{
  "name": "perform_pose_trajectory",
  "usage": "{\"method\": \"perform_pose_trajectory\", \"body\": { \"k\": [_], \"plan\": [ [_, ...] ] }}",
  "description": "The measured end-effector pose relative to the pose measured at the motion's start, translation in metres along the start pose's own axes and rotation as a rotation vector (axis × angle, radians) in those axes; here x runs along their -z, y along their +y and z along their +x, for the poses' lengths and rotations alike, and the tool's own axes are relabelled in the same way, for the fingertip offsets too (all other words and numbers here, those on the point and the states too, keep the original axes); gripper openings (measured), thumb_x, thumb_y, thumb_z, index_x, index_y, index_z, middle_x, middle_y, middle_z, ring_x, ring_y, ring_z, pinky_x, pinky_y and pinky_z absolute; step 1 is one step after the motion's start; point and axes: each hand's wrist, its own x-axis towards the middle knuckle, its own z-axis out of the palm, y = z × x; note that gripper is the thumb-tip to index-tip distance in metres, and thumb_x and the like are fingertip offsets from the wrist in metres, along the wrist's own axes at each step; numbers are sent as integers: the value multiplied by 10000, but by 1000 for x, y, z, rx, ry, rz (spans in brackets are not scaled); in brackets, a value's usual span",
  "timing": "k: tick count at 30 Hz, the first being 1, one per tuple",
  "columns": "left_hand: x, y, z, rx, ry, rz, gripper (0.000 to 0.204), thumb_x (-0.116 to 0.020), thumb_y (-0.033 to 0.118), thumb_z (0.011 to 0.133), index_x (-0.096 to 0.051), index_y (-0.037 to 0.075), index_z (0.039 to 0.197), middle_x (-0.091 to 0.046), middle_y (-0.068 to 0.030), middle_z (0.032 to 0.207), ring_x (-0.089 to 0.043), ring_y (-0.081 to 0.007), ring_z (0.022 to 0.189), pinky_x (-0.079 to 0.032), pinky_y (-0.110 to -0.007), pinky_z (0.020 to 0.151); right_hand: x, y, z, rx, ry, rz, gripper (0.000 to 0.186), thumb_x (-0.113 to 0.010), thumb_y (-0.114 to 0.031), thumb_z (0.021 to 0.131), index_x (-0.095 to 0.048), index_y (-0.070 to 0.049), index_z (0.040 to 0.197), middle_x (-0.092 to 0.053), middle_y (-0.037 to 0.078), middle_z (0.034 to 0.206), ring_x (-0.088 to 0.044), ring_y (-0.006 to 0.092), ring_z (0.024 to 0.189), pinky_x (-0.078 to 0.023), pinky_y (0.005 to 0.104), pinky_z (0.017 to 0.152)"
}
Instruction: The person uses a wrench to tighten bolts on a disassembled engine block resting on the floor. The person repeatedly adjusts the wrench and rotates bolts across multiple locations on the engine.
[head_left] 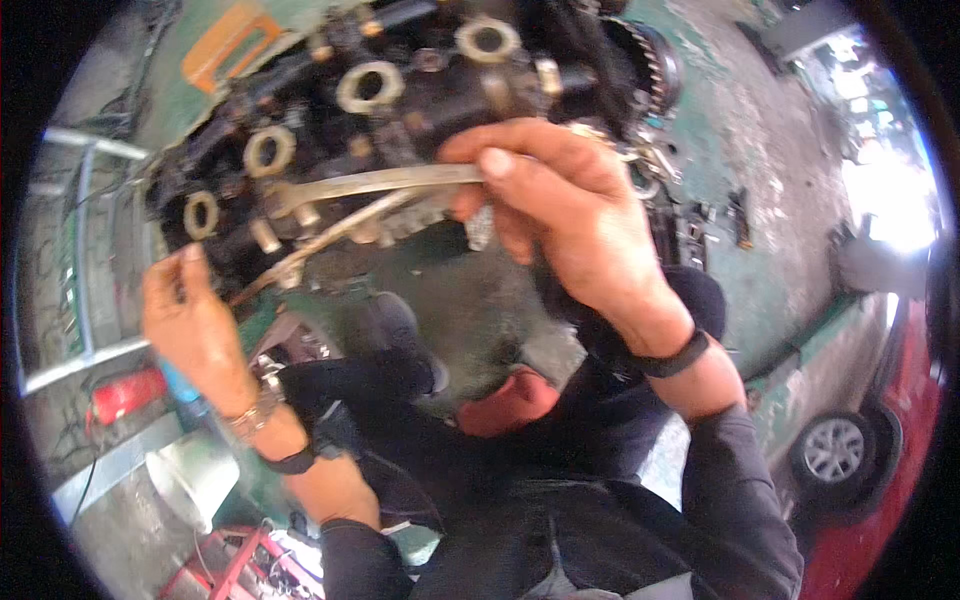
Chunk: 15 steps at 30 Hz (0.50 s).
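My right hand (590,215) is closed on the end of a long flat metal wrench (385,181). Its far end reaches left over the dark, oily engine cylinder head (440,110), close to the row of pale round rings. A thin pale strip (345,228) slants below the wrench; whether it is a tool or an edge of the engine is unclear. At the engine's left end is my left hand (195,315), its thumb and fingertips pinched beside the leftmost ring (201,214). Anything between those fingertips is too small or blurred to make out.
A toothed wheel (650,65) sits at the engine's right end. Loose metal parts (692,235) lie on the green floor to the right. An orange plastic stool (228,45) stands beyond. A red car (880,480) is at lower right, a white bucket (190,475) at lower left.
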Motion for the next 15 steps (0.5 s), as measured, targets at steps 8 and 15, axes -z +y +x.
{"method": "perform_pose_trajectory", "body": {
  "k": [8,15],
  "plan": [
    [16,11,-7,168,-80,-283,141,-614,38,872,-689,-37,965,-690,-58,900,-597,-110,837,-472,-260,782,-36,7,-5,-60,-125,151,334,-575,-151,945,-587,38,1221,-691,106,903,-490,60,532,-409,181,485],
    [12,5,-14,155,-89,-446,186,-625,21,875,-671,-42,1045,-694,-60,958,-602,-106,865,-476,-259,798,-69,24,-4,-93,-188,137,316,-545,-82,953,-575,28,1247,-703,113,976,-520,57,553,-438,194,500]
  ]
}}
